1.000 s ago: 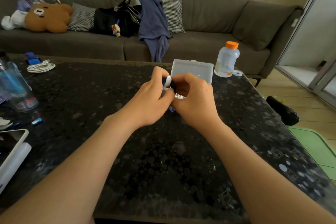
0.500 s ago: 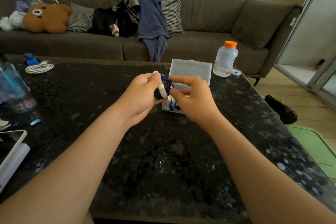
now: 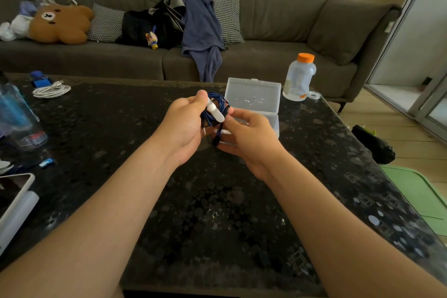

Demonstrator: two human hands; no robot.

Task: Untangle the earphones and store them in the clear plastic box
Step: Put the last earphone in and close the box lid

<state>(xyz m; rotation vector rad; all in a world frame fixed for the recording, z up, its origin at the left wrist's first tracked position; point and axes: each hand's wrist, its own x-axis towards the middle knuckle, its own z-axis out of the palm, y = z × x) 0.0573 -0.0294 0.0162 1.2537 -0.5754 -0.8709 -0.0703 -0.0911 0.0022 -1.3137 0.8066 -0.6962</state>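
A coil of blue earphone cable (image 3: 212, 110) with a white oblong piece across it is held above the dark table. My left hand (image 3: 186, 126) grips the coil from the left, thumb on the white piece. My right hand (image 3: 249, 138) pinches the coil from the right, with a dark cable end hanging below its fingers. The clear plastic box (image 3: 256, 101) stands right behind the hands with its lid raised; my right hand hides part of its base.
A bottle with an orange cap (image 3: 300, 77) stands right of the box. At the table's left lie a white cable coil (image 3: 50, 91), a blue-tinted bottle (image 3: 19, 118), a small blue item (image 3: 47, 162) and a tablet (image 3: 12, 201). A sofa (image 3: 266, 55) runs behind.
Both hands have lifted and drawn slightly apart, turning the blue coil with its white piece into view. My right hand has moved lower and to the right.
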